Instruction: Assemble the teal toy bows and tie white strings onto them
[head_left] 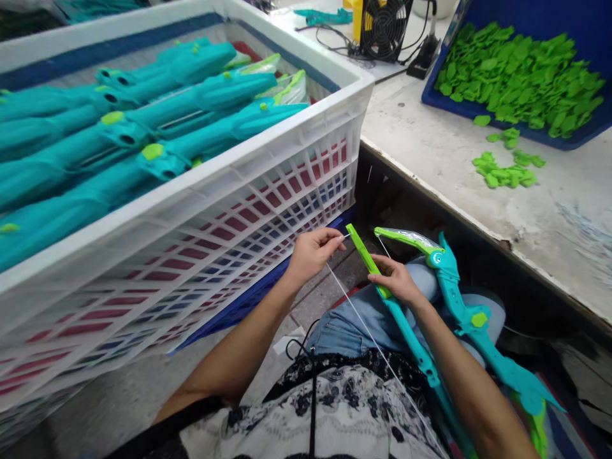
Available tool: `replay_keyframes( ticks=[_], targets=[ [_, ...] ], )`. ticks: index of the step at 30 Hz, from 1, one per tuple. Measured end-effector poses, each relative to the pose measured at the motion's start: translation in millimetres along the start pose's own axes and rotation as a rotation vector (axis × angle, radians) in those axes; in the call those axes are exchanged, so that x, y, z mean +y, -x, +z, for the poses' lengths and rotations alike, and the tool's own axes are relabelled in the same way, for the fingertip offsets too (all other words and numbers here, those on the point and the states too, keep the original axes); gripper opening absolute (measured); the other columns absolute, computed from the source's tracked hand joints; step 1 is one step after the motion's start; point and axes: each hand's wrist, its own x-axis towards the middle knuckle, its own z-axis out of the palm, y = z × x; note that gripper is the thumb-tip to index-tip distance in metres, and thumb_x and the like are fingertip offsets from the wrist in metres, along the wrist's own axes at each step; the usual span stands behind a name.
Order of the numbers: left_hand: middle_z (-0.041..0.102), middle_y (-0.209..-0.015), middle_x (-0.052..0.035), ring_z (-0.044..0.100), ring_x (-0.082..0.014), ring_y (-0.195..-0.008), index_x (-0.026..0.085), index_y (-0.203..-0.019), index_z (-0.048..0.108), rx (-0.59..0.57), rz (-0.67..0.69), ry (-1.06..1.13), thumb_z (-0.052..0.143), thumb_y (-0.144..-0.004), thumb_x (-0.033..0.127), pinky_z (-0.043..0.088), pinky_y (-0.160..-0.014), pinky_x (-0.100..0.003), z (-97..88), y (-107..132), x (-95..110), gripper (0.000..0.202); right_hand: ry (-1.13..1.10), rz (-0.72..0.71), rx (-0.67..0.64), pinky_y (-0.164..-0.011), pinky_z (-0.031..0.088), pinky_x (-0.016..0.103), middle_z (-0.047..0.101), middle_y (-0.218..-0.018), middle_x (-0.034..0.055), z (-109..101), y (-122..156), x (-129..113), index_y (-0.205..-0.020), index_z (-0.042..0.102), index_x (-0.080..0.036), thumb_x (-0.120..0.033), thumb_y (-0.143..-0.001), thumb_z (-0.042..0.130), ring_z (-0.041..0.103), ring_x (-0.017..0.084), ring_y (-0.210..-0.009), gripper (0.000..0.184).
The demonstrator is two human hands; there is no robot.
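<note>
A teal and green toy bow [463, 312] lies across my lap, its far green limb [406, 238] standing out past my knee. My right hand [396, 278] is closed around the lower part of a lime-green bar [362, 252] joined to a teal arm [406, 335]. Just left of the bar's top end, my left hand [317, 253] pinches the end of a white string [351, 301]. From there the string runs slack-free down across my body to the lower right. Whether the string's tip touches the bar or enters it, I cannot make out.
A white plastic crate [268, 172] filled with teal toy bows [191, 115] stands at the left. On the worktable [421, 153] at the right are a blue bin [430, 95] of green pieces [521, 70], loose green pieces [507, 172] and a black fan [385, 29]. The table edge borders my knees.
</note>
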Motion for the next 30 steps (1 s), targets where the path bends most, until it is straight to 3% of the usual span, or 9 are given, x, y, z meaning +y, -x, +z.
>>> replay_keyframes(
  ticks=[8,21,26,30],
  targets=[
    [0.068,-0.063,-0.0029,0.049,-0.0086,-0.048,0.014,-0.077,0.066,-0.027,0.023,0.042,0.064,-0.076,0.036,0.040,-0.049,-0.021,1.6,-3,-2,0.022,-0.019,0.001,0.009,-0.099,0.048,0.041,0.068,-0.117,0.0052,0,1,-1,-0.115,0.066,-0.023,-0.033,-0.062,0.082,0.061,0.025,-0.112,0.056],
    [0.068,-0.063,-0.0028,0.049,-0.0072,-0.047,0.013,-0.080,0.062,-0.060,-0.020,0.182,0.069,-0.074,0.039,0.038,-0.046,-0.019,4.2,-8,0,0.028,-0.009,-0.017,-0.008,-0.103,0.044,0.043,0.068,-0.118,0.0059,2,1,-2,-0.114,0.066,-0.022,-0.031,-0.063,0.082,0.061,0.025,-0.113,0.054],
    [0.068,-0.062,-0.0003,0.049,-0.0066,-0.042,0.014,-0.107,0.051,-0.222,-0.164,0.365,0.077,-0.066,0.039,0.030,-0.037,-0.015,5.3,-18,1,0.054,0.025,-0.042,-0.031,-0.102,0.045,0.042,0.066,-0.120,0.0063,4,5,2,-0.118,0.063,-0.023,-0.036,-0.067,0.079,0.062,0.024,-0.111,0.055],
    [0.067,-0.062,-0.0017,0.049,-0.0058,-0.041,0.012,-0.099,0.054,-0.311,-0.210,0.423,0.080,-0.063,0.038,0.031,-0.035,-0.015,3.4,-25,2,0.051,0.286,-0.177,0.023,-0.098,0.047,0.043,0.065,-0.121,0.0085,6,8,-8,-0.119,0.063,-0.022,-0.038,-0.075,0.072,0.061,0.025,-0.110,0.048]
  ],
)
